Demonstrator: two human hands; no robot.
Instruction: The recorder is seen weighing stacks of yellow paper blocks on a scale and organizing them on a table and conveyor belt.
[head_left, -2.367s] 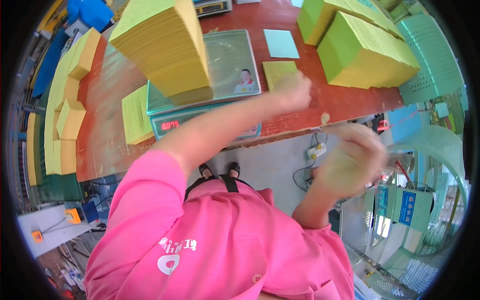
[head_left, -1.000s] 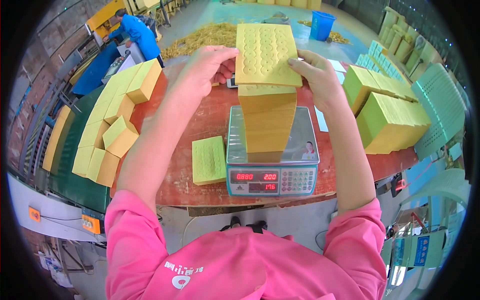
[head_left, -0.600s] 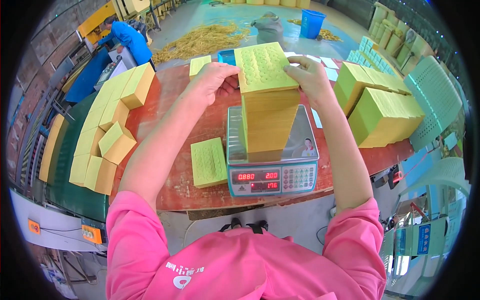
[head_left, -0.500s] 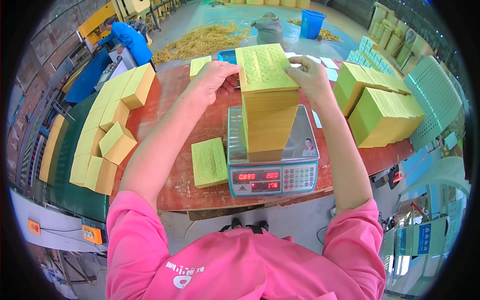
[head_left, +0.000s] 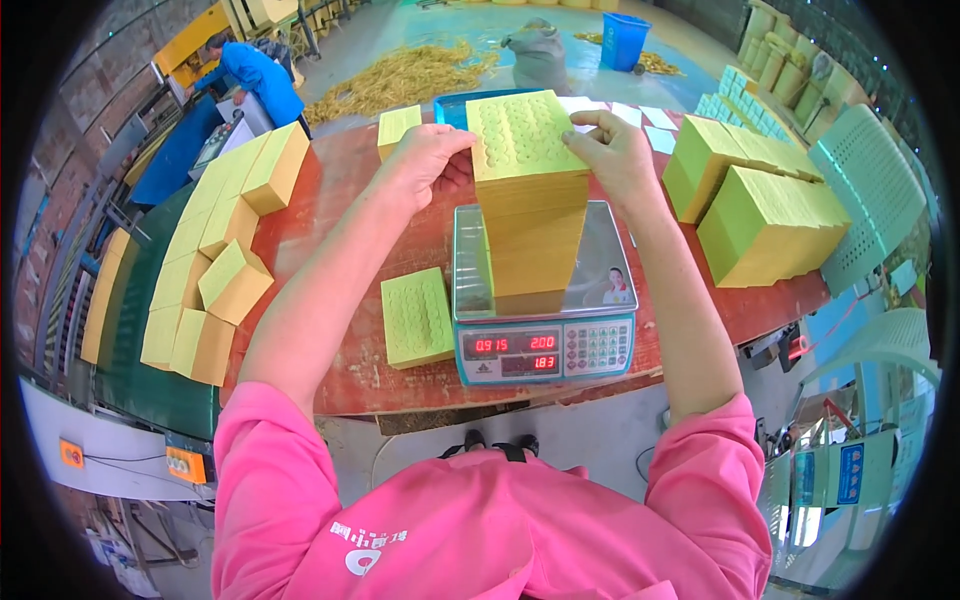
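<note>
A tall stack of yellow paper (head_left: pixel 532 225), its top sheet embossed with rows of round marks, stands on the steel pan of a teal-and-white digital scale (head_left: pixel 545 350). At the stack's upper left edge, my left hand (head_left: pixel 432 162) is closed, fingertips pinched against the paper. Across from it my right hand (head_left: pixel 617 152) has its thumb and bent forefinger at the upper right edge. Between them the two hands hold the top of the stack. The scale's display glows red. A lower embossed yellow paper stack (head_left: pixel 416 316) lies left of the scale, touched by neither hand.
Yellow paper blocks (head_left: pixel 215 225) line the green surface at left; more yellow stacks (head_left: pixel 770 225) stand at right on the red table (head_left: pixel 330 240). Behind the tall stack are a blue tray (head_left: pixel 452 108) and white sheets (head_left: pixel 658 138). A person in blue (head_left: pixel 262 82) bends over equipment at far left.
The red digits on the scale have changed. Both hands stay at the stack's top edges, with the stack's top shifted slightly left in view. My right forefinger is lifted a little more.
</note>
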